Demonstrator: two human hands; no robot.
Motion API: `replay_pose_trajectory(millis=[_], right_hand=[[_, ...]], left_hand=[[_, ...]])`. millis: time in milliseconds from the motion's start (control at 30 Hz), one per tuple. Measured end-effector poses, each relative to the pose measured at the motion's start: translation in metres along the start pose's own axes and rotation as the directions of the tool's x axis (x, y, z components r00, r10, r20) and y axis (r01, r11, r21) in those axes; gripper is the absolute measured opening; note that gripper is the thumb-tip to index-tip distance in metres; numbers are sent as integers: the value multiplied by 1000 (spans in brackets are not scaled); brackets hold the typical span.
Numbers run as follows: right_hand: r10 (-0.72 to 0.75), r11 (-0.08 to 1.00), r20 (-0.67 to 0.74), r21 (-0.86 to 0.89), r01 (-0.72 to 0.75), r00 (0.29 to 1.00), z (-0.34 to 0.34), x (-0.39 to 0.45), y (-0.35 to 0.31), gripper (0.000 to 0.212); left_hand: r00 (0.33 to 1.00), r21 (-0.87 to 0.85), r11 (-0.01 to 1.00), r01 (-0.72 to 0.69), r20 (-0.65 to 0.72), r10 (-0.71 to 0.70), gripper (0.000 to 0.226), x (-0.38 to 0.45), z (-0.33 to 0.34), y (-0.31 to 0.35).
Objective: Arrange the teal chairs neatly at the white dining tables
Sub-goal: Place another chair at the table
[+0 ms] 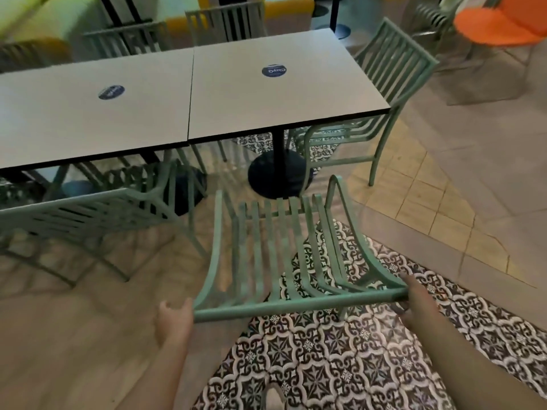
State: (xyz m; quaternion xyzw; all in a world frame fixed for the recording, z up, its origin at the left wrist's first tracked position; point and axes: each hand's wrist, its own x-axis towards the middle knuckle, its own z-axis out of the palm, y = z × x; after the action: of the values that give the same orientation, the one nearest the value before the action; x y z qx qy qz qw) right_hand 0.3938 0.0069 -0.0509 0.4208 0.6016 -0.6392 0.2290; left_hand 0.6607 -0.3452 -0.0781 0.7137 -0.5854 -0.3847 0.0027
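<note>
Teal chair (284, 253) stands on the patterned floor tiles (340, 350), its seat facing the near edge of the right-hand white surface (281, 93), not tucked under. Left hand (174, 319) is at the left end of the backrest top rail, fingers curled beside it; contact unclear. Right hand (420, 303) grips the right end. A second chair (381, 93) sits at the right edge; another chair (88, 220) at the left surface (88, 119).
</note>
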Motion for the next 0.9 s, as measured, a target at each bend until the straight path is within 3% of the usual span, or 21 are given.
replay_pose_trajectory(millis=[33, 67, 100, 133, 767, 900], right_hand=[[56, 996, 38, 67, -59, 998, 3, 4, 3, 27], [90, 990, 55, 109, -95, 994, 5, 6, 6, 21], [108, 983, 66, 141, -116, 992, 9, 5, 8, 17], [119, 977, 71, 172, -129, 990, 11, 4, 9, 14], [99, 985, 187, 121, -123, 977, 90, -9, 8, 12], [79, 989, 203, 110, -103, 976, 120, -2, -1, 24]], left_hand=[[982, -253, 953, 166, 136, -134, 49, -4, -4, -1], [928, -437, 840, 321, 320, -189, 34, -11, -6, 1], [877, -545, 723, 424, 445, -179, 22, -17, -8, 5], [859, -588, 665, 461, 483, -169, 16, -20, -8, 8], [870, -668, 611, 425, 487, -74, 13, 46, -41, 44], [876, -669, 610, 424, 474, -89, 14, 69, -41, 65]])
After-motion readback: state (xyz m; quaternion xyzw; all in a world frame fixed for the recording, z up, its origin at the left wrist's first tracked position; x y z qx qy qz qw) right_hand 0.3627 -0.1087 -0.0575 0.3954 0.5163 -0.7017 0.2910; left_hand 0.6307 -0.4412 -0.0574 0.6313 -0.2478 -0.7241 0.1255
